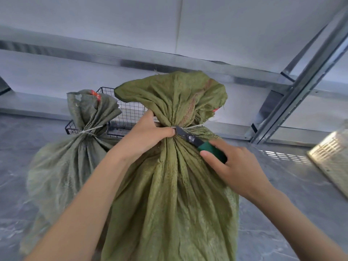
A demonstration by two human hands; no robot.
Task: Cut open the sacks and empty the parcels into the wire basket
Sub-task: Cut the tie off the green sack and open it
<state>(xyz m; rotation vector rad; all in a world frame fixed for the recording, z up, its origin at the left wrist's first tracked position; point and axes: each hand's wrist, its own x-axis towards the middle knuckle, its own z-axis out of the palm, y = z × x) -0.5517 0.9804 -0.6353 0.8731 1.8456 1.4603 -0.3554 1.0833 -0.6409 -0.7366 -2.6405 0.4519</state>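
I count two tied green sacks on the floor (282, 194): near sack (169, 194) at centre, second sack (75, 157) to its left. One wire basket (130, 112) stands behind them. My left hand (145, 136) grips the near sack's neck. My right hand (237, 166) has its fingers curled around one knife (190, 137), blade at the tie.

A: Colours of the sacks?
B: The near sack (169, 185), olive green weave with faded red print at the top. The far sack (62, 166), duller grey-green with an orange-red tag.
A: Others?
B: The wire basket (130, 112), black grid. The knife (195, 140), dark green handle. The floor (282, 204), mottled grey.
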